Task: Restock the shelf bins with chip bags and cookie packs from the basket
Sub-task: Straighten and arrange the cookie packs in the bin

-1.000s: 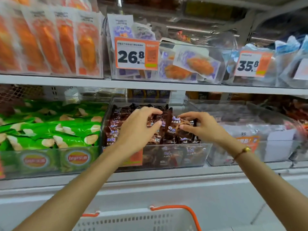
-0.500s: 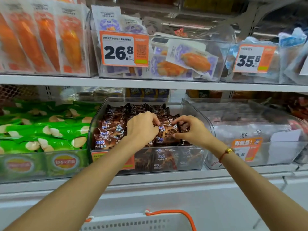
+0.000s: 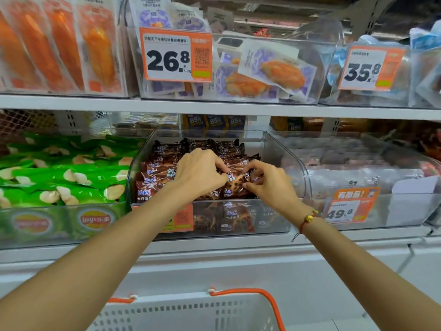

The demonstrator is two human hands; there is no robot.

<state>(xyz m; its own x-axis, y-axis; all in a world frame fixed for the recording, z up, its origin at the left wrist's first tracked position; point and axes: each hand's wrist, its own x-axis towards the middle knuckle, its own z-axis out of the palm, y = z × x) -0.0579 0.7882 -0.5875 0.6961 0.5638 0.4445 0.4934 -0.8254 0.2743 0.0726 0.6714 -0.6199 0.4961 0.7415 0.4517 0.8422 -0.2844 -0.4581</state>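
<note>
Left hand and right hand both curled, pinching one brown chocolate-chip cookie pack atop the full clear plastic middle bin, fingertips partly hidden among wrappers, green chip bags left of the bin, white orange-handled basket below it, cut off by the frame.

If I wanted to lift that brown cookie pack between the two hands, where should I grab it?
Probably by its two crimped end seams, from above. The cookie pack lies on top of the full bin, hemmed in by neighbours, so only its top and ends are free. The left hand and right hand already pinch it that way, one at each end.
</note>
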